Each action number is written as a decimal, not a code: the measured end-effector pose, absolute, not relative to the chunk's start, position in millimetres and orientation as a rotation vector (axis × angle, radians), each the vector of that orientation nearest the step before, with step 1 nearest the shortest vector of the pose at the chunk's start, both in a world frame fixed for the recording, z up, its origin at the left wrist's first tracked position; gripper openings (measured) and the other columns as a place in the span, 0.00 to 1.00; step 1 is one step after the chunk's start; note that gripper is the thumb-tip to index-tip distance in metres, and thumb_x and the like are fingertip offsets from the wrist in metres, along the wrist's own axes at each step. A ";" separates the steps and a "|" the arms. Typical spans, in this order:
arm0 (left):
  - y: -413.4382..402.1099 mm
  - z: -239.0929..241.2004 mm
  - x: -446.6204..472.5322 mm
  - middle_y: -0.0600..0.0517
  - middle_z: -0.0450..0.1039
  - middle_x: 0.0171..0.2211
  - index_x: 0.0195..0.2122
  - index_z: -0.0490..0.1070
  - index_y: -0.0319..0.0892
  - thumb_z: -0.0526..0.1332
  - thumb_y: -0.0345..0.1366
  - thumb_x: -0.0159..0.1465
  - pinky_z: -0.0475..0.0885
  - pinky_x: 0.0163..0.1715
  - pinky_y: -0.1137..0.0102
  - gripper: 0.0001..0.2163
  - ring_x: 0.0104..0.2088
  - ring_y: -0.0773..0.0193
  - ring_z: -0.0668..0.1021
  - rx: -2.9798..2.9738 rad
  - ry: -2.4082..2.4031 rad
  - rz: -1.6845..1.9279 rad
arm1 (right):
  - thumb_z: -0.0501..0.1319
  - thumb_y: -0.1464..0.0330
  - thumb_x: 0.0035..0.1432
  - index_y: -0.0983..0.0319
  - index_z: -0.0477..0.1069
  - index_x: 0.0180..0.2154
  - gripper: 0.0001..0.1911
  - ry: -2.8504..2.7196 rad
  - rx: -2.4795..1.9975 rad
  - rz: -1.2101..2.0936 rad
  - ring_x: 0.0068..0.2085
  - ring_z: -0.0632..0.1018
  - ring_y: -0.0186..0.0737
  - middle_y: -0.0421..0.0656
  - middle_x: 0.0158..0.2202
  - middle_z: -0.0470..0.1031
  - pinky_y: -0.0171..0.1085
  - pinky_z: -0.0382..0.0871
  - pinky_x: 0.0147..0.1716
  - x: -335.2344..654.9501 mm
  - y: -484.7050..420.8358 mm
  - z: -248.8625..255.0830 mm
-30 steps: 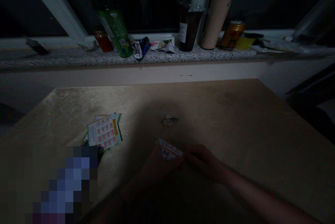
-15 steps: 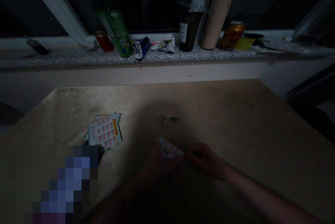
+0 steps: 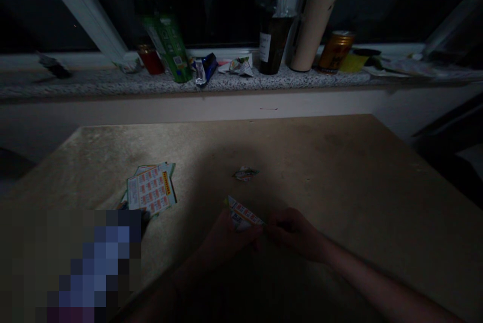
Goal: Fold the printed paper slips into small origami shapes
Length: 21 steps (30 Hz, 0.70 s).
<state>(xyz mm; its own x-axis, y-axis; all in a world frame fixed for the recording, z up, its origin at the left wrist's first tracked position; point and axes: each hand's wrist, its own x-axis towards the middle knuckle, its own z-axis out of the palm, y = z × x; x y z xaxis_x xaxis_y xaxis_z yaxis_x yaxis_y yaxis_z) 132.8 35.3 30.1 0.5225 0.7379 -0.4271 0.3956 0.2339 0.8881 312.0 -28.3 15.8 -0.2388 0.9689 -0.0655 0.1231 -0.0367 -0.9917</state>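
A printed paper card (image 3: 243, 212), folded to a triangle with rows of red print, is pinched in my left hand (image 3: 230, 237), its thumb lying along the lower edge. My right hand (image 3: 290, 232) closes its fingertips on the card's right corner, close to the left thumb. Just beyond them on the table (image 3: 339, 172) lies a small folded piece of printed paper (image 3: 245, 173). Over to the left is a loose stack of similar printed cards (image 3: 151, 189), the top one showing a grid of red print. Dim light hides some finger detail.
Along the granite windowsill (image 3: 226, 81) stand a green bottle (image 3: 171, 54), a red-filled jar (image 3: 151, 60), a dark cup with a straw (image 3: 272, 44), a tall beige tube (image 3: 317, 16) and a gold can (image 3: 335, 51). Crumpled wrappers (image 3: 205, 69) lie there too. A pixelated patch covers the lower left.
My right hand has shifted slightly down, still at the card's right corner. My left thumb has moved a little on the card. The stack and the small folded piece have stayed put.
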 end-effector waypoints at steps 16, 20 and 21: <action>41.1 34.7 133.8 0.54 0.74 0.20 0.23 0.72 0.39 0.62 0.39 0.54 0.66 0.22 0.76 0.09 0.22 0.66 0.74 1.512 1.003 0.294 | 0.59 0.57 0.56 0.64 0.68 0.23 0.18 -1.395 -1.214 1.352 0.22 0.63 0.30 0.36 0.20 0.63 0.30 0.57 0.21 311.4 -27.9 14.2; 40.9 32.7 134.0 0.54 0.73 0.19 0.23 0.72 0.39 0.61 0.40 0.55 0.65 0.21 0.76 0.10 0.21 0.67 0.74 1.519 0.964 0.267 | 0.58 0.60 0.57 0.64 0.68 0.25 0.15 -1.370 -1.210 1.371 0.23 0.64 0.29 0.37 0.21 0.64 0.30 0.57 0.22 309.8 -27.5 13.2; 40.7 32.4 133.9 0.54 0.73 0.19 0.23 0.72 0.39 0.61 0.40 0.55 0.65 0.21 0.76 0.10 0.21 0.67 0.73 1.524 0.966 0.267 | 0.57 0.60 0.57 0.64 0.68 0.25 0.15 -1.373 -1.209 1.368 0.22 0.63 0.29 0.36 0.21 0.64 0.30 0.56 0.22 309.5 -27.5 13.2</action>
